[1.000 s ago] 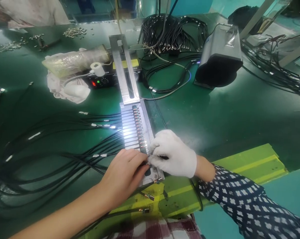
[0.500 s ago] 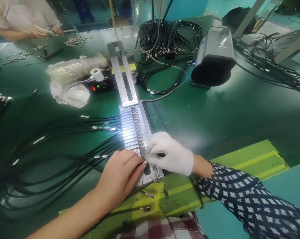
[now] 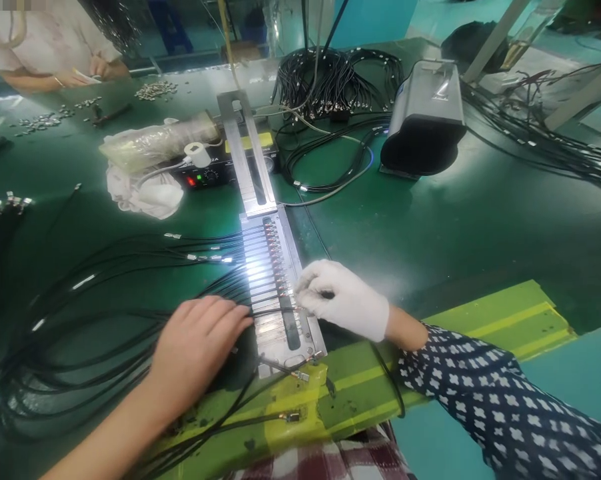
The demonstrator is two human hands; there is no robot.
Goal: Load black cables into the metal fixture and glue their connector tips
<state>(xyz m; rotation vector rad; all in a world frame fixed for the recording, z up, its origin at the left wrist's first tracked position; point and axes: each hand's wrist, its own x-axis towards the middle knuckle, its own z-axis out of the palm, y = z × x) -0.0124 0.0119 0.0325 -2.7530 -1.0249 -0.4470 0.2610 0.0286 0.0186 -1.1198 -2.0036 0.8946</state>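
Green tabletop (image 3: 480, 227); mid-frame, slotted metal fixture (image 3: 271, 332) holding black cables (image 3: 225, 288). Right hand (image 3: 349, 301) pinching a cable end (image 3: 286, 309); left hand (image 3: 196, 347), grip unclear.

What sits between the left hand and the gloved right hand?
The head view shows the grooved metal fixture between left hand and gloved right hand, a black cable across it.

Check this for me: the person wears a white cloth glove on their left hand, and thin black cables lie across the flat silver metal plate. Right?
Not quite: the head view shows the white cloth glove on the right hand. Thin black cables do lie across the flat silver metal plate.
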